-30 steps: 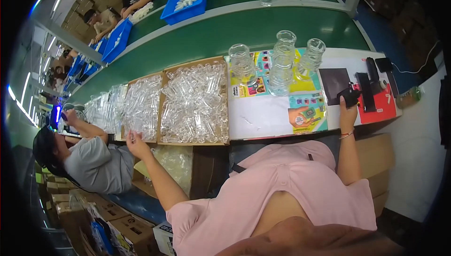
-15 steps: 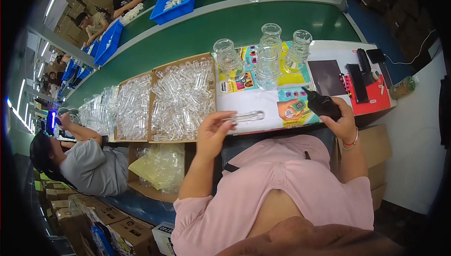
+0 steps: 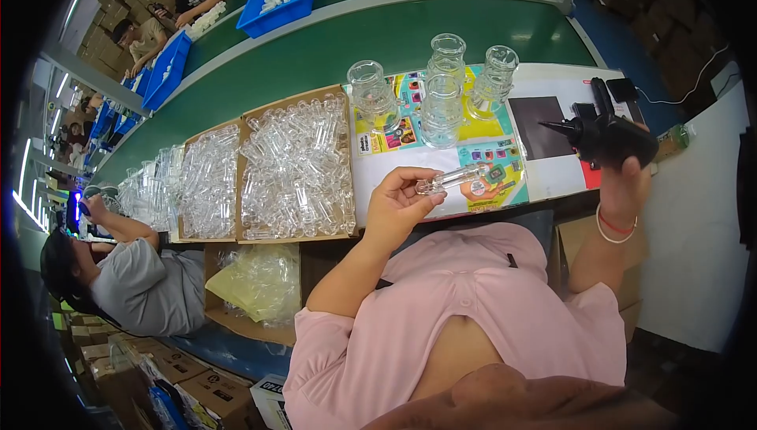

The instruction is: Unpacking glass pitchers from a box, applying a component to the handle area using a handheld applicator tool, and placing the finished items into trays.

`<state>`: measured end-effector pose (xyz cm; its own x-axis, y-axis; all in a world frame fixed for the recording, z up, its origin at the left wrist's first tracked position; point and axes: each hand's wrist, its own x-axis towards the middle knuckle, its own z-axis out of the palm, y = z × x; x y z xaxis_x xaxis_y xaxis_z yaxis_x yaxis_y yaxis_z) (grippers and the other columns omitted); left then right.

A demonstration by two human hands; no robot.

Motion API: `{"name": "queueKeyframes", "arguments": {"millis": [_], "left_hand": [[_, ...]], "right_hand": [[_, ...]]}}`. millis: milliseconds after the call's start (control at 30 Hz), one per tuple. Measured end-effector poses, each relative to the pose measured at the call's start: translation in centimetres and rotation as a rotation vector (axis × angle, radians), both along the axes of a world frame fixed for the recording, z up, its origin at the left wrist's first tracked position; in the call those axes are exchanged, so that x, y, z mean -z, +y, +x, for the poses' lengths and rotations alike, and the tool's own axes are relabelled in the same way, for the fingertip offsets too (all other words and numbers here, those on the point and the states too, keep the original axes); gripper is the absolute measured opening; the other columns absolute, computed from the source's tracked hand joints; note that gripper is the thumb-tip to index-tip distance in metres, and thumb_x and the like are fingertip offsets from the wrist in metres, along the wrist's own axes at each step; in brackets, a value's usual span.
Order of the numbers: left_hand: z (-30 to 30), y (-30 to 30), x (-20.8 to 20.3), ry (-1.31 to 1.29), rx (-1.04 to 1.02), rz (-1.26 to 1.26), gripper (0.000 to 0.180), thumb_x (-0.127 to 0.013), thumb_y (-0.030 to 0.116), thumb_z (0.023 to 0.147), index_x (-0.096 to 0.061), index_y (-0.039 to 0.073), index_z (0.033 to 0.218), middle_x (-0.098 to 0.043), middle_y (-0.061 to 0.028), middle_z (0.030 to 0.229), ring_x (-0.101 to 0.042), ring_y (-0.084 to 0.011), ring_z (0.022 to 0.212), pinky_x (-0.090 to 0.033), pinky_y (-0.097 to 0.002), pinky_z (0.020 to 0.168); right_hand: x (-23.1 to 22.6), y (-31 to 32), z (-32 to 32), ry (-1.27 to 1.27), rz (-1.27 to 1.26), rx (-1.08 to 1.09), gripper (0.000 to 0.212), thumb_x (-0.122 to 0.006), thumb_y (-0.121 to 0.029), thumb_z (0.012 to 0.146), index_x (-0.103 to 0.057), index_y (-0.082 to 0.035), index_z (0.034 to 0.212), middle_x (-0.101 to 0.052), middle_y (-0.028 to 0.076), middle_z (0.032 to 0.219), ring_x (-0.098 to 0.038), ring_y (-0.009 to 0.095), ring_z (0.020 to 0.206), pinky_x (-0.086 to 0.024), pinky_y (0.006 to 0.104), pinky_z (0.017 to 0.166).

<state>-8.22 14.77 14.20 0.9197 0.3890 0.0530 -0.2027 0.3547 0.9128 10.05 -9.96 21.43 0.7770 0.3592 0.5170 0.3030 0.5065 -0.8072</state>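
My left hand [image 3: 398, 203] holds a clear plastic tube [image 3: 453, 179] level above the near edge of the table, its free end pointing right. My right hand [image 3: 627, 182] is raised at the right and grips a black gun-shaped tool [image 3: 603, 137] whose nozzle points left toward the tube. A gap remains between nozzle and tube. A red-and-white bracelet sits on my right wrist.
Cardboard trays [image 3: 296, 168] full of clear tubes lie to my left. Three clear jars [image 3: 441, 91] stand on colourful printed sheets behind my hands. A dark pad [image 3: 540, 126] lies at right. A seated person [image 3: 126, 272] works at left; others sit beyond the green conveyor [image 3: 315, 44] by blue bins.
My left hand took a clear tube from the tray side and brought it in front of me. My right hand lifted the black tool off the table and raised it at right.
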Motion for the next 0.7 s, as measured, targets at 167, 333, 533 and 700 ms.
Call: {"name": "queueKeyframes", "arguments": {"millis": [167, 333, 533, 700], "left_hand": [[0.5, 0.1, -0.5, -0.004, 0.018, 0.145, 0.033, -0.062, -0.010, 0.073, -0.048, -0.003, 0.102, -0.056, -0.0161, 0.105, -0.058, -0.0182, 0.093, -0.049, -0.0286, 0.083], [0.5, 0.1, -0.2, -0.019, -0.007, 0.182, 0.035, -0.062, -0.011, 0.073, -0.048, -0.003, 0.103, -0.056, -0.0169, 0.105, -0.058, -0.0195, 0.094, -0.050, -0.0291, 0.083], [0.3, -0.9, 0.9, -0.060, -0.103, 0.035, 0.035, -0.061, -0.014, 0.071, -0.047, -0.003, 0.101, -0.055, -0.0174, 0.105, -0.058, -0.0198, 0.094, -0.050, -0.0299, 0.082], [0.2, -1.1, 1.4, -0.067, -0.101, 0.003, 0.033, -0.060, -0.014, 0.072, -0.047, -0.003, 0.100, -0.054, -0.0175, 0.105, -0.057, -0.0191, 0.094, -0.050, -0.0304, 0.083]], "right_hand": [[-1.0, 4.2, 0.5, 0.483, 0.494, -0.112, 0.027, -0.057, -0.029, 0.085, -0.055, -0.006, 0.099, -0.053, 0.002, 0.082, -0.048, 0.013, 0.069, -0.044, 0.0262, 0.066], [-0.5, 8.0, -0.2, 0.526, 0.430, -0.233, 0.023, -0.056, -0.033, 0.085, -0.049, -0.012, 0.082, -0.037, -0.002, 0.067, -0.033, 0.009, 0.053, -0.033, 0.0194, 0.046], [2.2, 8.8, 0.4, 0.802, 0.557, -0.238, 0.032, -0.056, -0.034, 0.085, -0.050, -0.004, 0.095, -0.053, 0.010, 0.077, -0.037, 0.009, 0.049, -0.029, 0.0184, 0.042], [3.3, 8.0, 1.8, 0.808, 0.552, -0.300, 0.033, -0.057, -0.032, 0.085, -0.051, -0.002, 0.095, -0.057, 0.016, 0.083, -0.039, 0.010, 0.047, -0.027, 0.0174, 0.041]]}}
